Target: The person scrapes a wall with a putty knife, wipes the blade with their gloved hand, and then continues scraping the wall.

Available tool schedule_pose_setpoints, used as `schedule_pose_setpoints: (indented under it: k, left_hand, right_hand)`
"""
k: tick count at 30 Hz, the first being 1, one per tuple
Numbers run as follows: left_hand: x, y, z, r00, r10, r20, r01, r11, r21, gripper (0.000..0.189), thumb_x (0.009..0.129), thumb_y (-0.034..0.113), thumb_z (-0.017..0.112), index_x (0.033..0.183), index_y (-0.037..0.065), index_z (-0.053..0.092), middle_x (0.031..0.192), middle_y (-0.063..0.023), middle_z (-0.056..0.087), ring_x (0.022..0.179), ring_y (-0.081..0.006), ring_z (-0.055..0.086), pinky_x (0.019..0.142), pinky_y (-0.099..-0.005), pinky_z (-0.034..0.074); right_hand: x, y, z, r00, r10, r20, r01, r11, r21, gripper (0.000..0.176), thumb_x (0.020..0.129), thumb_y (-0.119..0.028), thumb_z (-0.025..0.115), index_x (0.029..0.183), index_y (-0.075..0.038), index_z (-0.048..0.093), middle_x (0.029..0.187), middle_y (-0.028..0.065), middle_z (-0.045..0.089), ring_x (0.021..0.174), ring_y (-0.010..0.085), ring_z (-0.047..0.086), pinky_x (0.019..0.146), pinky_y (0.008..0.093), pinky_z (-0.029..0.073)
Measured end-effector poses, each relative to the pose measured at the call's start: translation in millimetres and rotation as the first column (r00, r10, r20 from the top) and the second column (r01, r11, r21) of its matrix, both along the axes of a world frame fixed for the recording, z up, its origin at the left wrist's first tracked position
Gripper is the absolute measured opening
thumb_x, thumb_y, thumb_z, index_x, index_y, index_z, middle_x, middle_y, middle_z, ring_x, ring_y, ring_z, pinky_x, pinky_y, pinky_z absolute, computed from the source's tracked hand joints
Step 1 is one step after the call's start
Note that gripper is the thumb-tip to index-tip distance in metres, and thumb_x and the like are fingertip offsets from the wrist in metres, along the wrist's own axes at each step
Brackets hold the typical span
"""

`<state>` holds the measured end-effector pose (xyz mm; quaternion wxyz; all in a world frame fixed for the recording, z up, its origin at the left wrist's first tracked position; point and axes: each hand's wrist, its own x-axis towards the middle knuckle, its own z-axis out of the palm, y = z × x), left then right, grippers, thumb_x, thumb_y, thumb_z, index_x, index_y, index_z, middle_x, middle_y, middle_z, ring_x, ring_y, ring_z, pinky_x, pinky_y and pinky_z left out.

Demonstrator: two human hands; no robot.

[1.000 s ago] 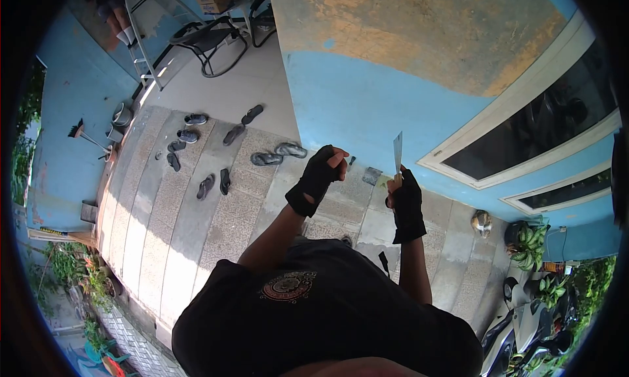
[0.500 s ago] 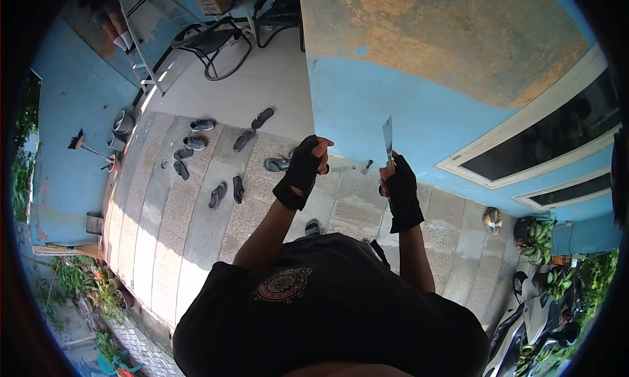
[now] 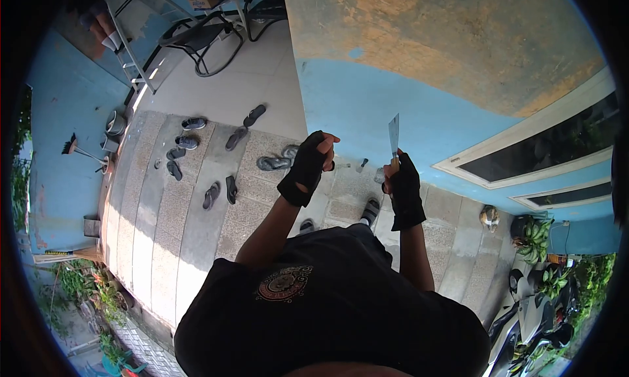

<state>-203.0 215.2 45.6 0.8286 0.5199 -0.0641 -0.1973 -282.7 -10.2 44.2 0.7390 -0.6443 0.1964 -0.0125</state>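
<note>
My right hand point(image 3: 403, 187), in a black fingerless glove, is closed round the handle of a putty knife point(image 3: 394, 133). Its flat metal blade points up in front of the blue wall point(image 3: 367, 102), whose upper part is bare and brownish where paint is gone. To the left, my left hand point(image 3: 312, 161) wears a matching glove. Its fingers are curled in, with one partly pointing toward the wall, and nothing shows in them. Between the hands, a small dark-handled tool point(image 3: 363, 164) lies on the floor by the wall's foot.
Several sandals and shoes point(image 3: 211, 195) lie on the paved floor at left. A person point(image 3: 103, 23) stands on a ladder point(image 3: 128, 56) at upper left, near a black chair point(image 3: 200, 39). Windows point(image 3: 550, 148) line the right wall; potted plants point(image 3: 532, 238) and a motorcycle point(image 3: 531, 315) are at lower right.
The view has shifted slightly, and my sandalled foot now shows below the hands. Both hands keep their grip shapes, and the putty knife stays in my right hand.
</note>
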Motion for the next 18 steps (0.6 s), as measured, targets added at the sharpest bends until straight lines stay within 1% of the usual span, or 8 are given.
schedule_pose_setpoints:
  k: [2, 3, 5, 8, 9, 11, 15, 18]
  left_hand:
    - [9, -16, -5, 0.999, 0.033, 0.000, -0.033, 0.999, -0.025, 0.029, 0.100, 0.031, 0.056, 0.103, 0.002, 0.054, 0.057, 0.0038, 0.038, 0.048, -0.0064, 0.030, 0.048, -0.0247, 0.030]
    - [14, -26, -5, 0.999, 0.048, -0.004, -0.048, 0.998, -0.031, 0.029, 0.100, 0.031, 0.056, 0.103, 0.002, 0.054, 0.057, 0.0038, 0.038, 0.048, -0.0064, 0.030, 0.048, -0.0247, 0.030]
    - [22, -47, -6, 0.989, 0.136, -0.061, -0.140, 0.988, -0.062, 0.025, 0.100, 0.029, 0.057, 0.101, 0.004, 0.060, 0.054, 0.0043, 0.040, 0.045, -0.0055, 0.031, 0.045, -0.0246, 0.029]
    - [34, -80, -18, 0.981, 0.180, -0.072, -0.186, 0.979, -0.084, 0.025, 0.100, 0.030, 0.058, 0.101, 0.005, 0.060, 0.054, 0.0044, 0.040, 0.044, -0.0058, 0.030, 0.045, -0.0246, 0.027]
    - [36, -90, -18, 0.977, 0.199, -0.078, -0.206, 0.975, -0.084, 0.025, 0.100, 0.030, 0.058, 0.101, 0.005, 0.060, 0.054, 0.0044, 0.040, 0.044, -0.0058, 0.030, 0.045, -0.0246, 0.027]
    - [38, -111, -20, 0.972, 0.220, -0.080, -0.227, 0.971, -0.080, 0.026, 0.099, 0.031, 0.059, 0.100, 0.005, 0.060, 0.054, 0.0045, 0.039, 0.045, -0.0060, 0.029, 0.045, -0.0248, 0.027]
    - [38, -140, -27, 0.952, 0.279, -0.125, -0.290, 0.953, -0.088, 0.028, 0.098, 0.032, 0.060, 0.101, 0.005, 0.061, 0.056, 0.0045, 0.040, 0.045, -0.0061, 0.030, 0.045, -0.0246, 0.027]
    - [37, -149, -30, 0.929, 0.337, -0.154, -0.352, 0.932, -0.086, 0.029, 0.097, 0.033, 0.061, 0.103, 0.005, 0.061, 0.058, 0.0044, 0.041, 0.047, -0.0059, 0.031, 0.046, -0.0244, 0.028]
  right_hand:
    - [16, -21, -1, 1.000, -0.004, 0.005, 0.004, 1.000, 0.012, 0.058, 0.090, -0.003, 0.065, 0.144, -0.006, 0.045, 0.069, -0.0006, 0.053, 0.047, 0.0063, 0.046, 0.042, 0.0236, 0.038]
    - [23, -32, 0, 1.000, 0.011, 0.002, -0.011, 1.000, 0.007, 0.058, 0.090, -0.003, 0.065, 0.144, -0.006, 0.045, 0.069, -0.0006, 0.053, 0.047, 0.0063, 0.046, 0.042, 0.0236, 0.038]
    - [36, -53, 3, 0.999, 0.038, 0.016, -0.038, 0.999, 0.034, 0.060, 0.090, -0.001, 0.064, 0.145, -0.005, 0.044, 0.069, -0.0009, 0.053, 0.047, 0.0061, 0.046, 0.042, 0.0234, 0.037]
    - [55, -86, 15, 0.991, 0.126, 0.041, -0.125, 0.992, -0.025, 0.061, 0.090, -0.002, 0.063, 0.147, -0.004, 0.041, 0.069, -0.0008, 0.052, 0.049, 0.0060, 0.046, 0.043, 0.0233, 0.037]
    - [61, -95, 17, 0.989, 0.145, 0.035, -0.144, 0.989, -0.025, 0.061, 0.090, -0.002, 0.063, 0.147, -0.004, 0.041, 0.069, -0.0008, 0.052, 0.049, 0.0060, 0.046, 0.043, 0.0233, 0.037]
    - [74, -115, 19, 0.984, 0.172, 0.037, -0.173, 0.984, 0.036, 0.061, 0.092, -0.003, 0.063, 0.148, -0.004, 0.040, 0.070, -0.0004, 0.052, 0.050, 0.0060, 0.046, 0.044, 0.0233, 0.038]
    - [97, -144, 13, 0.962, 0.273, -0.006, -0.273, 0.962, 0.024, 0.060, 0.093, -0.005, 0.062, 0.148, -0.004, 0.039, 0.071, 0.0002, 0.052, 0.050, 0.0060, 0.046, 0.045, 0.0231, 0.038]
    - [112, -151, 13, 0.947, 0.321, -0.018, -0.321, 0.947, 0.008, 0.061, 0.093, -0.005, 0.061, 0.149, -0.004, 0.039, 0.071, 0.0003, 0.052, 0.050, 0.0064, 0.046, 0.045, 0.0230, 0.038]
